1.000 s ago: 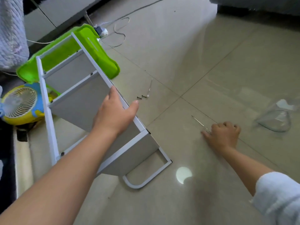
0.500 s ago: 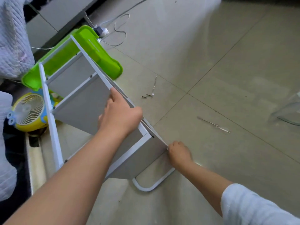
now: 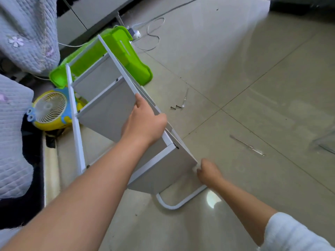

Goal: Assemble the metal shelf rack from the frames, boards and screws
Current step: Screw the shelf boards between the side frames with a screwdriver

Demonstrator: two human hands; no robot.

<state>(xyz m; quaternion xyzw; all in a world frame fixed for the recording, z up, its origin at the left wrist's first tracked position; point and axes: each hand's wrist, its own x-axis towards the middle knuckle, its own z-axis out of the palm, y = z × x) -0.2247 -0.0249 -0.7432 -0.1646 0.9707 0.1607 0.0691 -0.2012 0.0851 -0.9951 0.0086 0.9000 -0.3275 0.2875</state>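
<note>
The tiled floor [image 3: 244,60] carries the half-built shelf rack [image 3: 108,109], which lies tipped on its side, grey boards standing on edge between white frames, its rounded foot loop nearest the camera. Behind it sit a green plastic tray [image 3: 126,57] and a small yellow fan [image 3: 49,108]. The left hand [image 3: 145,122] curls over the upper frame rail, its grip closed round the rail. The right hand [image 3: 208,172] pinches the lower frame at the bottom board's corner (fingertips hidden). Beyond lie a screwdriver [image 3: 246,145] and two black screws [image 3: 175,107], well apart from both hands.
</note>
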